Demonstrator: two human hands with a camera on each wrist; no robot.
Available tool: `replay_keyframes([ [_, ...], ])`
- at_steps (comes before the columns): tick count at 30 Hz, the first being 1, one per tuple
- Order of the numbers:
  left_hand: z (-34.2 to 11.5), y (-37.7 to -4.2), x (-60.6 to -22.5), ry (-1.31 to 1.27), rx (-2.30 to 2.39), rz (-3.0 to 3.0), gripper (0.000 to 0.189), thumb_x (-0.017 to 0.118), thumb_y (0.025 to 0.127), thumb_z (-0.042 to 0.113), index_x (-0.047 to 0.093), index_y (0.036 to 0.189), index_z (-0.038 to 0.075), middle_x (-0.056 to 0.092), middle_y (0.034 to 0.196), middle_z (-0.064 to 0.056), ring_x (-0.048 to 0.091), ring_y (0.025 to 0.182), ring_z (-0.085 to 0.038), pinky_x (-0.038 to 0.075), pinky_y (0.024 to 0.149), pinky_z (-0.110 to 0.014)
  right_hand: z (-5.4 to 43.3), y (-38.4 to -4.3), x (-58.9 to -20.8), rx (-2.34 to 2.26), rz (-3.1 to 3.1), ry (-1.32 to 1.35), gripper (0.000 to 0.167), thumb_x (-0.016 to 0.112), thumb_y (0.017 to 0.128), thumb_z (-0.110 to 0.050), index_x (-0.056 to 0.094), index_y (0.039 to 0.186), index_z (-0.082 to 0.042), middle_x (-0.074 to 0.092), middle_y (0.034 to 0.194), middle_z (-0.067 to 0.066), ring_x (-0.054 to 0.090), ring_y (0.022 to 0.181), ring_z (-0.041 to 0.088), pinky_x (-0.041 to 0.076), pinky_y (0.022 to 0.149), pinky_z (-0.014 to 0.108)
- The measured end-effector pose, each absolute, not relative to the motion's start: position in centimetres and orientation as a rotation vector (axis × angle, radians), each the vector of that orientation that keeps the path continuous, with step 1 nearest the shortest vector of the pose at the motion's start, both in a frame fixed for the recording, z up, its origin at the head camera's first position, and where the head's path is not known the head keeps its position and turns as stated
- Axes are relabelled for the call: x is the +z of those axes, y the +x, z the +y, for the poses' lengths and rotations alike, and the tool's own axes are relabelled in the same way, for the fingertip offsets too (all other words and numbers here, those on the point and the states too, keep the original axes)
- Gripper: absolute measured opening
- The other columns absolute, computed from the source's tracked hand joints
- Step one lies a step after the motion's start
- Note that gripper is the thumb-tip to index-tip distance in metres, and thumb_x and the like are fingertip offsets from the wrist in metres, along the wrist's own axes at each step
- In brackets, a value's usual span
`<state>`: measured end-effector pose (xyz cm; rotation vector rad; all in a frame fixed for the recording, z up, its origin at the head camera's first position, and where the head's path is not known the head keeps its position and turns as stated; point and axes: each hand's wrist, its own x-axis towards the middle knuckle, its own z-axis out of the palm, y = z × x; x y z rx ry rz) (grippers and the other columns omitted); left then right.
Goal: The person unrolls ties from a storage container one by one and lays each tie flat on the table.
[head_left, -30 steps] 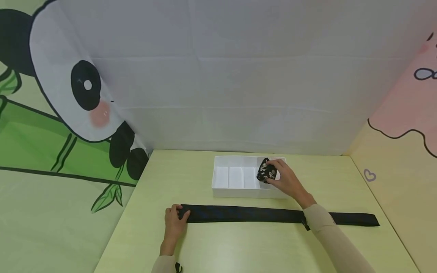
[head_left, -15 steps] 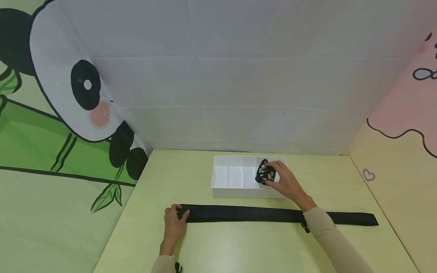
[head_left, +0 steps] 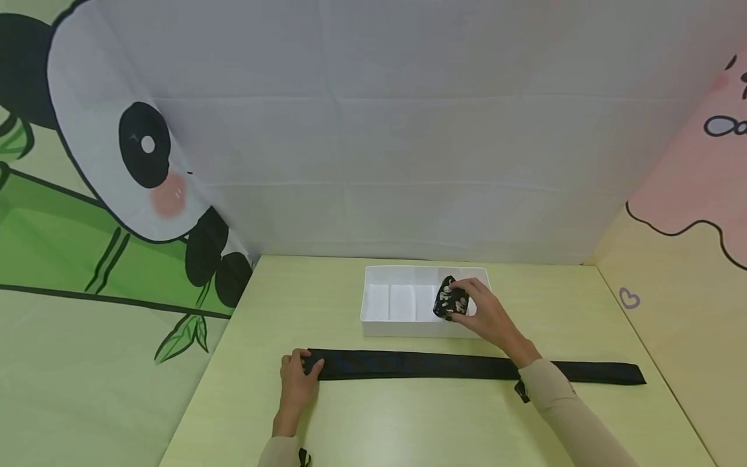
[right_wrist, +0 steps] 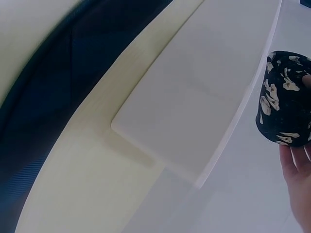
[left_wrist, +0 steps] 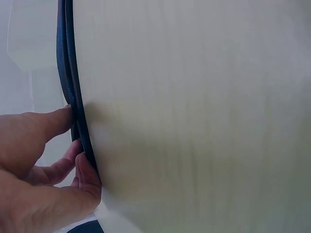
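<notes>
A long dark navy necktie (head_left: 408, 365) lies flat across the table, its edge showing stacked layers in the left wrist view. My left hand (head_left: 299, 386) holds its left end, thumb and fingers at the edge of the fabric. My right hand (head_left: 487, 314) grips a rolled black cloth (head_left: 451, 299) with a pale flower print, thumb on one side and fingers on the other. That roll is over the right part of a white divided box (head_left: 382, 329). My right forearm covers part of the necktie.
The box stands toward the back of the pale yellow table (head_left: 420, 421), with several compartments. Behind it rises a white wall sheet (head_left: 379, 214). Printed panels flank the table, a panda on the left and a pink figure (head_left: 688, 175) on the right.
My right hand has moved slightly left and toward me with the rolled cloth still in its grip. My left hand has stayed at the necktie's end.
</notes>
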<state>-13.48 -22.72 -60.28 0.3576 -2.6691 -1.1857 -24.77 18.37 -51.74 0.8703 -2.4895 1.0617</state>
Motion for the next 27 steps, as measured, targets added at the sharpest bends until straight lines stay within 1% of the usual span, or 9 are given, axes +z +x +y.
replay_keyframes([
  [7, -22.7, -13.4, -60.0, 0.337, -1.2, -2.655, 0.031, 0.073, 0.095, 0.01, 0.055, 0.114, -0.008, 0.047, 0.102, -0.022, 0.048, 0.092, -0.033, 0.043, 0.079, -0.046, 17.9, -24.4, -51.8, 1.073, -2.469, 0.916, 0.063, 0.089, 0.076, -0.001, 0.06, 0.131, -0.005, 0.058, 0.129, 0.015, 0.059, 0.116, 0.035, 0.055, 0.088, 0.055],
  [17, -23.0, -13.5, -59.8, 0.34, -1.271, -2.665, 0.032, 0.074, 0.095, 0.01, 0.056, 0.115, -0.008, 0.046, 0.102, -0.019, 0.051, 0.088, -0.029, 0.046, 0.079, -0.041, 17.3, -24.1, -51.8, 1.077, -2.467, 0.948, 0.061, 0.09, 0.077, -0.003, 0.061, 0.13, -0.006, 0.059, 0.127, 0.012, 0.06, 0.114, 0.031, 0.055, 0.088, 0.054],
  [27, -23.5, -13.9, -60.2, 0.36, -1.309, -2.723, 0.036, 0.075, 0.095, 0.012, 0.056, 0.118, -0.008, 0.047, 0.104, -0.018, 0.053, 0.089, -0.028, 0.048, 0.08, -0.04, 16.8, -23.7, -52.2, 1.06, -2.463, 0.997, 0.061, 0.09, 0.077, -0.005, 0.061, 0.131, -0.007, 0.059, 0.127, 0.008, 0.061, 0.114, 0.026, 0.054, 0.091, 0.047],
])
